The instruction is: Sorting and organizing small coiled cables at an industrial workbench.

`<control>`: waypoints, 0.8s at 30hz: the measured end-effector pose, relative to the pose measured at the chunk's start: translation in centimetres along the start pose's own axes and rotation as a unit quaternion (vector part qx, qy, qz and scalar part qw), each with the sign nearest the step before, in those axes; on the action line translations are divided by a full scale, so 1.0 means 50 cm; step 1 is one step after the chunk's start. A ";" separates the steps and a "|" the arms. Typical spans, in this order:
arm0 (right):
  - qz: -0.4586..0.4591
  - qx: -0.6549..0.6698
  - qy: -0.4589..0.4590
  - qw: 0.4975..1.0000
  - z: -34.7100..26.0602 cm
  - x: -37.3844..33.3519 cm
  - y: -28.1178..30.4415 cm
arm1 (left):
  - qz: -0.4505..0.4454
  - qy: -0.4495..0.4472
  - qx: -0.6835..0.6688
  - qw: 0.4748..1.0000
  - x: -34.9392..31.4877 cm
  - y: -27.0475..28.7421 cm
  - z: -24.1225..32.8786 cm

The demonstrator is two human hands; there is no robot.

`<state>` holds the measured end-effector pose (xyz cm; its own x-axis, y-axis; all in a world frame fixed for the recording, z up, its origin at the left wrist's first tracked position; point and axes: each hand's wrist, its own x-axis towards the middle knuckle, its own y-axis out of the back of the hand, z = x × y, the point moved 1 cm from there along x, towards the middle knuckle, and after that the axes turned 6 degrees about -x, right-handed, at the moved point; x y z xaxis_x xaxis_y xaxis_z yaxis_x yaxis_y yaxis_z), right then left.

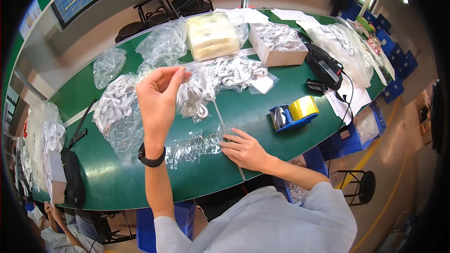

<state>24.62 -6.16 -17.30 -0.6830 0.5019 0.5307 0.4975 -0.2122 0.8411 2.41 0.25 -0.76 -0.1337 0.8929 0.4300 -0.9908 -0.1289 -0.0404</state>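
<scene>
Up high, left hand [158, 97] pinches clear bagged white coiled cable [193, 99].

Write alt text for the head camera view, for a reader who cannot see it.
Seen from above, a person's left hand lifts a small clear bag of coiled white cable over a green table, while the right hand rests on a pile of small clear bags. More bagged cables, a cardboard box and a blue tape dispenser lie around.
</scene>
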 end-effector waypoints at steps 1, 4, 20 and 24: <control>-0.006 0.002 0.002 1.000 -0.002 -0.002 0.000 | -0.005 -0.001 0.002 1.000 0.000 0.000 -0.001; -0.016 0.060 -0.037 0.997 -0.004 -0.012 0.003 | -0.017 -0.002 0.006 1.000 -0.001 -0.003 -0.002; 0.126 0.172 -0.137 0.967 0.016 0.030 0.070 | -0.029 -0.001 0.005 1.000 -0.011 -0.015 0.003; 0.212 0.266 -0.222 0.914 0.021 0.128 0.135 | -0.026 -0.018 -0.016 0.999 -0.028 -0.040 0.013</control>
<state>24.16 -3.52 -8.32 -0.1437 0.7847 0.6030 0.9375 -0.0872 0.3368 4.58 -1.00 -0.70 -0.0818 0.8816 0.4649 -0.9966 -0.0684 -0.0457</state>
